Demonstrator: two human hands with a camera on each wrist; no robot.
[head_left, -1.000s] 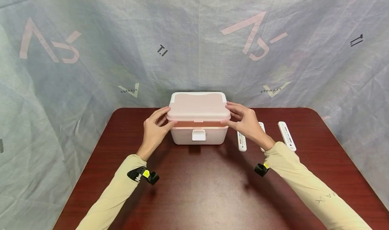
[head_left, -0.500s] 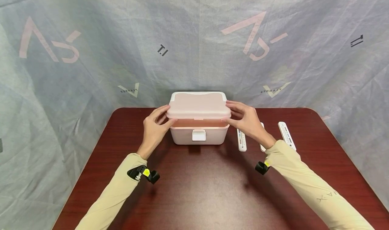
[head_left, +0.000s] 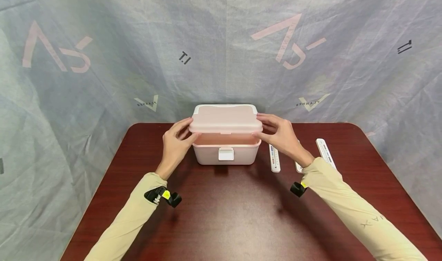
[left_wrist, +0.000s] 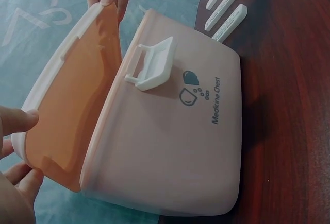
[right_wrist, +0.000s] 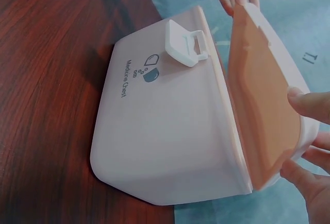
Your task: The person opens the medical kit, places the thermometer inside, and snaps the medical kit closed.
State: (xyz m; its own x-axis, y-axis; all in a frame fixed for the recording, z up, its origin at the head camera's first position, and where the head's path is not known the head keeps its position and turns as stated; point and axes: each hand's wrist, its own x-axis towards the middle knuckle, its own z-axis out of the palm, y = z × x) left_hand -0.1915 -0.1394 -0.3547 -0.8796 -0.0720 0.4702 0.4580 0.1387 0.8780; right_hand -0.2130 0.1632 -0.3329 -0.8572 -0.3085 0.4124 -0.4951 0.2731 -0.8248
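A pale pink medicine chest (head_left: 207,155) stands at the back middle of the table, its lid (head_left: 226,119) partly raised. The wrist views show "Medicine Chest" lettering and a capsule picture on its front. Its white latch (head_left: 226,154) is unfastened and sticks out in the left wrist view. My left hand (head_left: 175,144) holds the lid's left end, thumb at the front edge, other fingers along the side. At the right end, my right hand (head_left: 284,137) pinches the lid likewise. Through the gap the orange-pink inside of the lid (left_wrist: 77,100) shows; the chest's floor is hidden.
Right of the chest lie three flat white sticks with printed markings: a near one (head_left: 274,161), a middle one (head_left: 298,167) partly behind my right hand, and a far one (head_left: 325,153). A grey printed cloth (head_left: 224,54) hangs behind the dark red table (head_left: 221,215).
The lid's front edge has risen slightly, widening the gap above the chest. Both hands have moved up a little with it; the chest and sticks stay put.
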